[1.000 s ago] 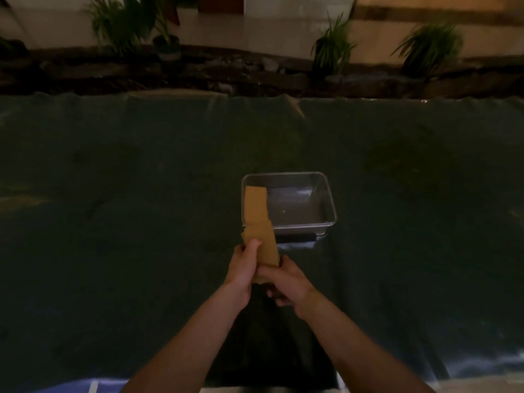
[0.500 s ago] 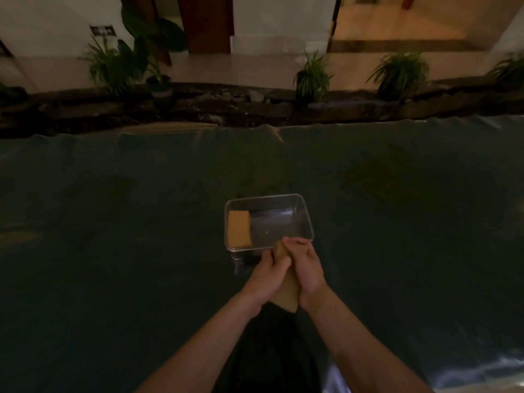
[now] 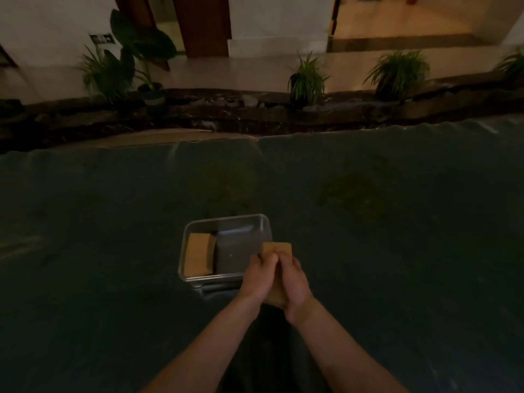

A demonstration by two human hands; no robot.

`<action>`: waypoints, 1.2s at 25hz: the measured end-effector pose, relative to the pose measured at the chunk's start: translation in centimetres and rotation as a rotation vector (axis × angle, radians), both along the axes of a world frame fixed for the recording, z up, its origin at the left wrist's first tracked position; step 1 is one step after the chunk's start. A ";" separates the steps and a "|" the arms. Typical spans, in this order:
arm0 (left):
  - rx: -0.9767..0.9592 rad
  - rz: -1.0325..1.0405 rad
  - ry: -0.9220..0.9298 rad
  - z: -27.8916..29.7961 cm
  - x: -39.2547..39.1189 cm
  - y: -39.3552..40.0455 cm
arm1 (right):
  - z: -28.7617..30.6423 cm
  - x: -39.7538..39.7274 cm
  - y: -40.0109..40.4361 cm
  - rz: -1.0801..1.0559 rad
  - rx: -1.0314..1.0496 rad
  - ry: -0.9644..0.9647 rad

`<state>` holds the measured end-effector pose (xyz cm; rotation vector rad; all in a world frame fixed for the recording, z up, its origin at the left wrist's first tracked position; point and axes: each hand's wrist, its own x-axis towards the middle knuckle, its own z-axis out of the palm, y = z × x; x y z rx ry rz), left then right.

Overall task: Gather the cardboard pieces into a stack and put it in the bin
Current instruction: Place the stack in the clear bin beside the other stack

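One view only — a wide-angle camera worn on the person's head, looking forward and down. Both forearms enter from the bottom edge, so the hands sit close below the lens. The dark covered surface point(image 3: 113, 251) fills the middle; further off — at the top — potted plants point(image 3: 307, 78) and a tiled floor.

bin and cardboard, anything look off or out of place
Nothing is spilled or damaged. One cardboard piece leans against the left wall of the metal bin, not flat. Left hand and right hand press the cardboard stack at its near right corner.
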<state>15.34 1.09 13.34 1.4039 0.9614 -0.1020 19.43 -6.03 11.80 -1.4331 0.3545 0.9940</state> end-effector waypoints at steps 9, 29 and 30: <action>-0.016 0.070 0.011 -0.5 5.7 0.6 | -0.8 7.3 0.4 0.171 -0.005 0.003; -0.256 0.381 0.118 -7.3 8.4 8.3 | -7.5 11.1 5.4 0.307 -0.197 -0.212; -0.288 0.383 0.110 -7.7 7.8 8.6 | -7.5 10.7 5.8 0.349 -0.204 -0.227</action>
